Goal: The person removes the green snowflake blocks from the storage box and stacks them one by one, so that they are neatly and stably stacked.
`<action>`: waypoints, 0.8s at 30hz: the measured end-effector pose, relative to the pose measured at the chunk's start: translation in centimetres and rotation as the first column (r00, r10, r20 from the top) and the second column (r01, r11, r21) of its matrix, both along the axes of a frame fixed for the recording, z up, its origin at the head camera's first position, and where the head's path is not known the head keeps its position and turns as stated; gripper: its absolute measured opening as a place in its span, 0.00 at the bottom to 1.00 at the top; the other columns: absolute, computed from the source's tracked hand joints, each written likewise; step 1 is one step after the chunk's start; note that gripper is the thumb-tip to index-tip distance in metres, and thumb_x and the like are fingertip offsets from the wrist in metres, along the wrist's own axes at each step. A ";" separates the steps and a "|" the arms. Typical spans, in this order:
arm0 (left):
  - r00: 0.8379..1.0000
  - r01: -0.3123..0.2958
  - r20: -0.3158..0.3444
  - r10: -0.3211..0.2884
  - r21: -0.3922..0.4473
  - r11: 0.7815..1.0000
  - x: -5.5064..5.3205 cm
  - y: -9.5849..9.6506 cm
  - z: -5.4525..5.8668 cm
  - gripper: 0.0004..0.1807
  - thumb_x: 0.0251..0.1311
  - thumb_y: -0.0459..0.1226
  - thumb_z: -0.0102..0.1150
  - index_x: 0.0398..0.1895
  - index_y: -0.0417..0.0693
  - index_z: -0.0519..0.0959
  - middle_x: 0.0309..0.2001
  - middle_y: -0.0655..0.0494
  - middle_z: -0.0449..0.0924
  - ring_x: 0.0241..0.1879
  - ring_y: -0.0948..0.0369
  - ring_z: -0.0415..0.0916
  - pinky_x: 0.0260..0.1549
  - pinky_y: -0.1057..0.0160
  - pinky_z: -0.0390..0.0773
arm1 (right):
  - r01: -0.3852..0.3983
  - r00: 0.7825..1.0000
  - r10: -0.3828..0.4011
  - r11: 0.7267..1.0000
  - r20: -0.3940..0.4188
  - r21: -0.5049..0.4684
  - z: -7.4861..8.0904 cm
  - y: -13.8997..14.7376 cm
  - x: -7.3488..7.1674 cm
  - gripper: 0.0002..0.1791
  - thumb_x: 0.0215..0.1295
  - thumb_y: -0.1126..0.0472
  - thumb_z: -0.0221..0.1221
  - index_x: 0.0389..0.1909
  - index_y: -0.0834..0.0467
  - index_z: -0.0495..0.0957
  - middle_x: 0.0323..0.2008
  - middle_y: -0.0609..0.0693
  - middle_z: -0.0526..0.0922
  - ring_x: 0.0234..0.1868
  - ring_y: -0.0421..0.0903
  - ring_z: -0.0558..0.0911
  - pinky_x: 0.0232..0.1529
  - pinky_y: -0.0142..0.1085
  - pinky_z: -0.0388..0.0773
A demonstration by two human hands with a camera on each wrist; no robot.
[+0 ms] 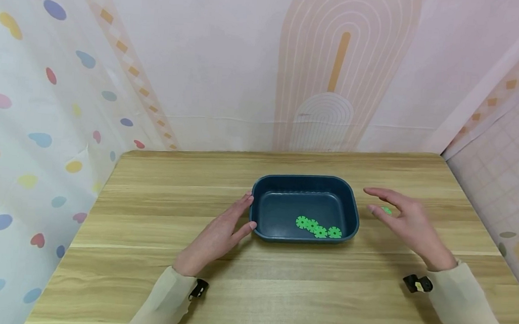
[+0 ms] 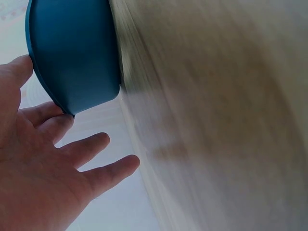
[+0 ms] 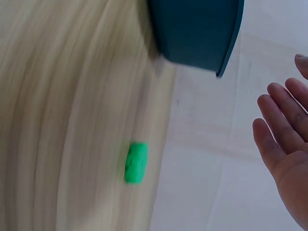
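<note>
A dark blue rectangular tub (image 1: pixel 264 236) sits on the table. Several green notched plastic discs (image 1: pixel 320 232) lie in its front right part. At the tub's left end, my left hand (image 1: pixel 216 238) touches the rim with its thumb and fingertips, the other fingers spread loosely in the left wrist view. To the right of the tub, my right hand (image 1: pixel 405 223) hovers above the table with thumb and fingers apart, holding nothing. Partly hidden behind it is another green disc (image 1: pixel 387 210) on the table. The right wrist view shows this green piece (image 3: pixel 136 162) blurred.
The wood-grain table (image 1: pixel 296 293) has its back edge near a pale patterned curtain (image 1: pixel 220 70). Another curtain with coloured dots (image 1: pixel 31 168) hangs on the left. A black strap piece (image 1: pixel 418 284) is on the right sleeve.
</note>
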State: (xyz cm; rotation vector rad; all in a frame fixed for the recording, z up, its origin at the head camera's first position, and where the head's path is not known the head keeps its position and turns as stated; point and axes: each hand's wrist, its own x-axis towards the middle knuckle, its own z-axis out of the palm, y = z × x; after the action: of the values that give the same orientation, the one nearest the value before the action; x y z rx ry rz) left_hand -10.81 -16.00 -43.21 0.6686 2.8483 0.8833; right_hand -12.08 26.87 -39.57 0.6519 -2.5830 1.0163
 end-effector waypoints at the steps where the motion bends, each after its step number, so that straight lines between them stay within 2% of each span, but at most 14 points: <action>1: 1.000 0.000 0.000 0.000 -0.001 1.000 0.0 0.0 0.0 0.38 0.79 0.54 0.49 0.83 0.47 0.54 0.83 0.52 0.49 0.79 0.51 0.53 0.74 0.44 0.60 | -0.008 1.000 0.008 1.000 0.002 -0.001 0.0 -0.3 0.0 0.22 0.67 0.66 0.68 0.62 0.56 0.83 0.58 0.56 0.85 0.59 0.40 0.81 0.56 0.13 0.66; 5: 1.000 0.002 0.002 -0.002 0.000 1.000 0.0 0.0 0.0 0.38 0.79 0.54 0.48 0.83 0.47 0.54 0.83 0.52 0.49 0.79 0.51 0.53 0.74 0.44 0.60 | -0.032 0.999 0.032 0.999 0.004 -0.004 0.1 -1.5 0.2 0.23 0.66 0.67 0.70 0.61 0.57 0.83 0.57 0.57 0.86 0.58 0.57 0.84 0.58 0.14 0.64; 12: 1.000 -0.012 0.023 0.012 -0.007 1.000 0.0 0.0 0.1 0.38 0.79 0.54 0.49 0.84 0.49 0.53 0.83 0.54 0.47 0.80 0.53 0.51 0.74 0.45 0.60 | -0.061 0.996 0.063 0.997 0.063 -0.039 -0.1 -3.3 0.4 0.20 0.67 0.64 0.69 0.60 0.56 0.84 0.58 0.54 0.85 0.59 0.55 0.83 0.57 0.16 0.66; 15: 1.000 -0.012 0.024 0.012 -0.006 1.000 0.0 0.0 0.1 0.38 0.79 0.53 0.49 0.84 0.49 0.53 0.83 0.54 0.47 0.80 0.53 0.51 0.74 0.45 0.60 | -0.076 0.995 0.078 0.996 0.063 -0.035 -0.4 -4.1 0.2 0.20 0.66 0.64 0.70 0.58 0.56 0.84 0.57 0.52 0.86 0.58 0.53 0.83 0.58 0.19 0.69; 19: 1.000 -0.010 0.025 0.010 -0.007 1.000 0.0 0.0 0.1 0.38 0.79 0.54 0.49 0.84 0.49 0.53 0.83 0.54 0.47 0.80 0.53 0.50 0.75 0.45 0.59 | -0.116 0.992 0.117 0.993 0.049 -0.022 -0.7 -5.1 -0.1 0.19 0.64 0.64 0.72 0.56 0.56 0.85 0.55 0.50 0.86 0.57 0.51 0.84 0.58 0.37 0.80; 22: 1.000 -0.010 0.024 0.010 -0.007 1.000 0.0 0.0 0.1 0.38 0.79 0.54 0.49 0.84 0.49 0.53 0.83 0.54 0.47 0.80 0.53 0.50 0.75 0.45 0.59 | -0.146 0.987 0.147 0.989 0.062 -0.013 -0.7 -5.8 -0.3 0.20 0.64 0.64 0.72 0.56 0.58 0.85 0.55 0.52 0.86 0.58 0.53 0.83 0.57 0.51 0.81; 24: 1.000 -0.012 0.024 0.012 -0.007 1.000 0.0 0.1 0.1 0.38 0.79 0.53 0.49 0.84 0.49 0.53 0.83 0.54 0.47 0.80 0.53 0.50 0.75 0.45 0.59 | -0.160 0.984 0.160 0.987 0.076 -0.006 -0.8 -6.3 -0.4 0.20 0.64 0.63 0.72 0.57 0.58 0.84 0.56 0.53 0.85 0.58 0.54 0.83 0.57 0.55 0.80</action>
State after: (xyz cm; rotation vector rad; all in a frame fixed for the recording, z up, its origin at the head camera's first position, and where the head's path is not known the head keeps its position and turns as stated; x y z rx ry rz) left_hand -10.82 -15.95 -43.14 0.6366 2.8354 0.8775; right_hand -12.51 20.61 -40.38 0.8485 -2.6305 1.1096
